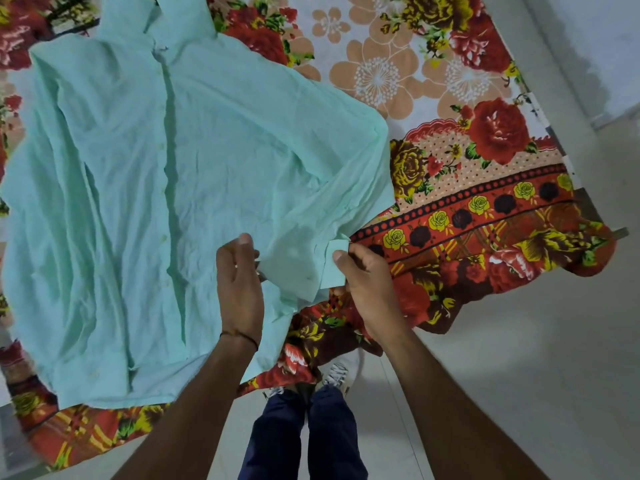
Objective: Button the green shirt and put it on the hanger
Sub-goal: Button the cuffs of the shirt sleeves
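Lying front-up on the floral bedsheet, the green shirt covers most of the left side, collar at the far end, hem near you, placket w/ buttons running down the middle and closed as far as you can see. Your left hand sits at the near right part of the shirt, back of hand up, fingers curled down onto the cloth w/ thumb tip raised; can't tell if it's really pinching fabric. Your right hand is just right of it, thumb and fingers closed on the sleeve cuff, which is folded over at the shirt's right edge. Your shoes and dark trousers show below, on pale floor tiles.
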